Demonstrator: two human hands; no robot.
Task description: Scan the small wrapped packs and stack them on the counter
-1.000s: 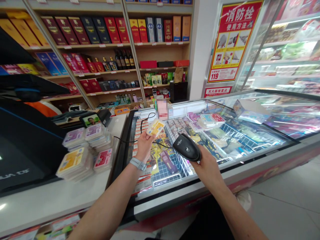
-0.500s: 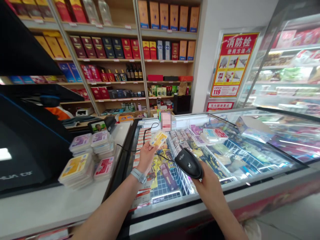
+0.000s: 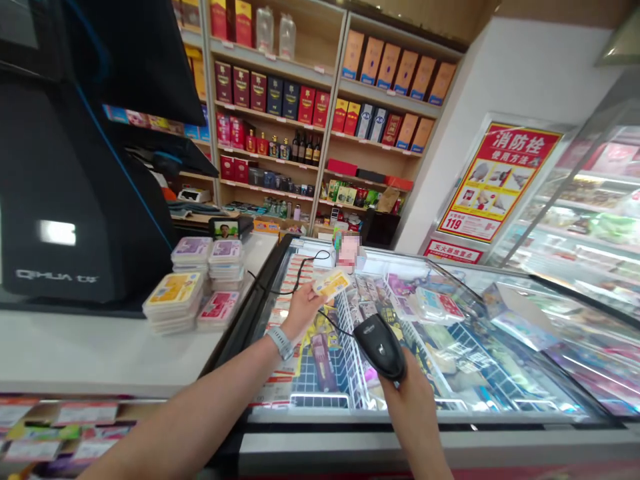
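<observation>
My left hand (image 3: 302, 309), with a watch on its wrist, pinches a flat yellow-and-white pack (image 3: 332, 285) by its near left edge, above the glass of a display freezer (image 3: 430, 433). In my right hand (image 3: 411, 395) is a black barcode scanner (image 3: 380, 345), its front end tilted toward the pack but apart from it. The fingers under the scanner are mostly hidden. To the left, similar packs stand stacked: yellow ones (image 3: 173, 292), purple ones (image 3: 192, 249) and red ones (image 3: 220, 307).
A black checkout machine (image 3: 80, 200) stands on the white counter (image 3: 100, 357) at left. Several packs (image 3: 439, 305) and a carton (image 3: 520, 317) lie on the freezer glass. A black cable (image 3: 273, 291) crosses it. Behind are shelves of boxed bottles (image 3: 283, 97).
The view has turned left and tilted, so the checkout machine shows more. Both hands keep hold of the pack and the barcode scanner, with little change between them.
</observation>
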